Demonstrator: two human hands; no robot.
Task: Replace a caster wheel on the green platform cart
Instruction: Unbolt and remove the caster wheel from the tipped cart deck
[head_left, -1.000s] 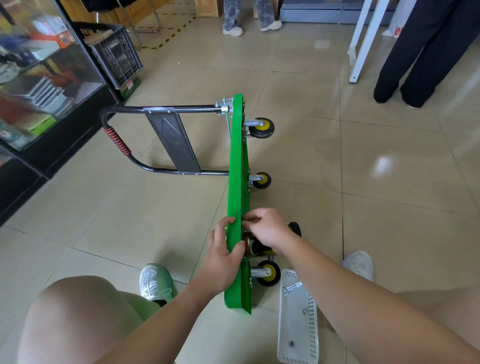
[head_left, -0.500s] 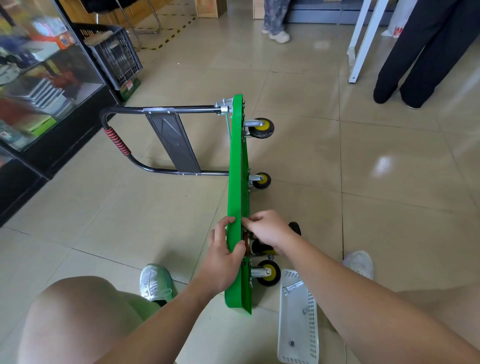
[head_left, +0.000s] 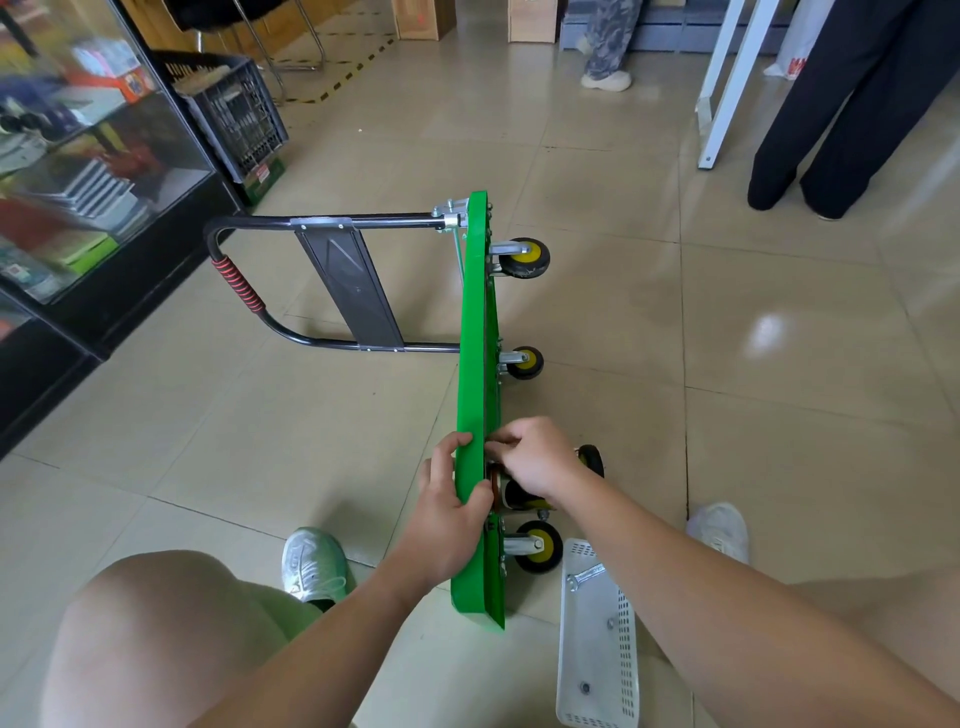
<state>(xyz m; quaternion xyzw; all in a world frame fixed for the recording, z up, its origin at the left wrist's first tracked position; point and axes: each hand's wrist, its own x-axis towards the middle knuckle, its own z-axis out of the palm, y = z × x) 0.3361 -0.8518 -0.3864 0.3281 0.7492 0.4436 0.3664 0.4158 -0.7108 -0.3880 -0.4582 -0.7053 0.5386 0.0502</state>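
Caster wheel (head_left: 519, 496) at 6 o'clock, against the underside of the green platform cart (head_left: 479, 332), which is tipped on edge on the floor. Right hand (head_left: 535, 457) fingers curl over it. Left hand (head_left: 447, 514) fingers clamp the deck rim. Best practice: brace the deck, line up the holes, start the bolts by hand. Wrench (head_left: 584, 576) at 5 o'clock.

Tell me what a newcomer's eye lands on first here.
The green platform cart stands on edge mid-floor, black handle out to the left, yellow-hubbed caster wheels to the right. At its near end the left hand grips the deck edge while the right hand works at the underside among the wheels. A white perforated tray holding a wrench lies on the floor near right.
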